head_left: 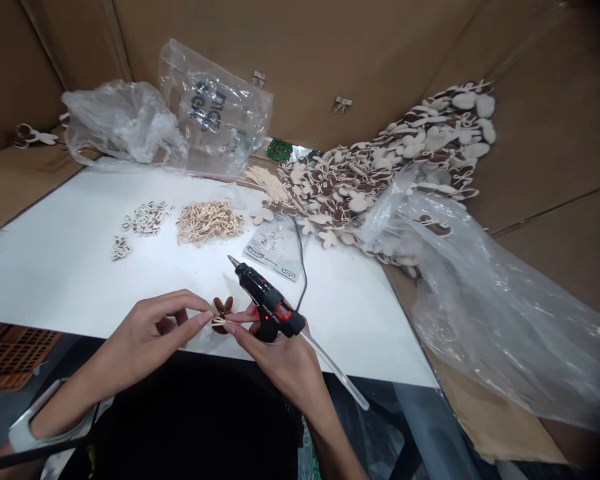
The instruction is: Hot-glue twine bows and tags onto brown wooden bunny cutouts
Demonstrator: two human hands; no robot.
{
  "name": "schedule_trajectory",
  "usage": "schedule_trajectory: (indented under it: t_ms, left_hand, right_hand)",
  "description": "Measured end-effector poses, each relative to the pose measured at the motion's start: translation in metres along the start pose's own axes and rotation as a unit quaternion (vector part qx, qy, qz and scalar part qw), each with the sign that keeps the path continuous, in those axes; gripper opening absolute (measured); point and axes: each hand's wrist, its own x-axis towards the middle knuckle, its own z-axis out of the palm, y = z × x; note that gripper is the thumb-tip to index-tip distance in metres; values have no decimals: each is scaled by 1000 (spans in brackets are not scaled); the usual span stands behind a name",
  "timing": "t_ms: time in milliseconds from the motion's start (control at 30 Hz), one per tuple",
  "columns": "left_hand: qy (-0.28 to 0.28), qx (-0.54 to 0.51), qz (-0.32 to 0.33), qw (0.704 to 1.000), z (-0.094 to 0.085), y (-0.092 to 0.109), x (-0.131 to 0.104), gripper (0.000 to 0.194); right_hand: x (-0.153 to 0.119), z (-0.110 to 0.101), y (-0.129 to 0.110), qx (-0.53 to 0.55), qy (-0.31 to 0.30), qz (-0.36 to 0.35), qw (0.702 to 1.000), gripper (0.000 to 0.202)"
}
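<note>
A small brown bunny-eared felt piece (223,305) sits low on the white table, between my hands. Across it lies a cream cord (219,321), apparently in a bow. The cord's left end is pinched between the thumb and forefinger of my left hand (153,327). My right hand (287,360) has a black glue gun (261,291) wrapped in its lower fingers, nozzle pointing up and left. Its thumb and forefinger reach the cord's right end. From the gun's back sticks a translucent glue stick (337,373). Fingertips partly cover the felt piece.
Beyond my hands lie a heap of cream cord pieces (210,221), tiny printed tags (147,219) and a printed packet (275,247). A large pile of bunny pieces (370,173) rises at the back right. Plastic bags (125,123) stand behind; the gun's cable (303,267) trails across.
</note>
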Motion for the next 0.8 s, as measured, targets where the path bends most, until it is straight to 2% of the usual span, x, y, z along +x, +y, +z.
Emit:
schedule_trajectory:
  t_ms: [133, 400, 500, 800]
  left_hand:
    - [-30, 25, 44, 998, -8, 6, 14, 36]
    - [7, 56, 146, 988, -3, -3, 26, 26]
    - [10, 61, 155, 986, -2, -7, 25, 26]
    - [30, 62, 156, 985, 2, -7, 26, 30]
  right_hand:
    - [8, -5, 0, -46, -3, -25, 999, 31]
    - [20, -6, 3, -81, -24, -56, 995, 20]
    - [21, -6, 2, -113, -17, -59, 992, 17]
    - [26, -2, 6, -121, 0, -43, 992, 26]
